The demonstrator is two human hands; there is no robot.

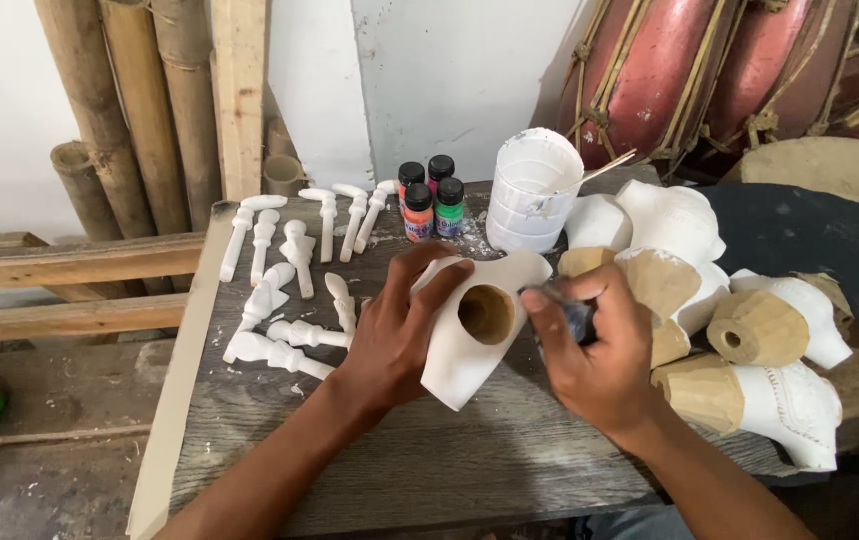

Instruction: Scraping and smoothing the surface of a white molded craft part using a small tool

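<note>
At the middle of the frame my left hand (399, 325) has its grip wrapped around a white carved piece (469, 335) with a round hole, tilted just above the desk (249, 410), while my right hand (594, 355) clenches what may be a dark sanding scrap (576, 312) against its edge.

Left hand (394, 325): grips white-painted carved wooden piece (469, 335), round hollow facing up. Right hand (594, 345): closed around small dark object (576, 315) at the piece's edge. Grey plank table (449, 460) bears white turned pegs (289, 290), four paint bottles (431, 198), white tub (532, 190), heap of similar carvings (739, 330).
</note>
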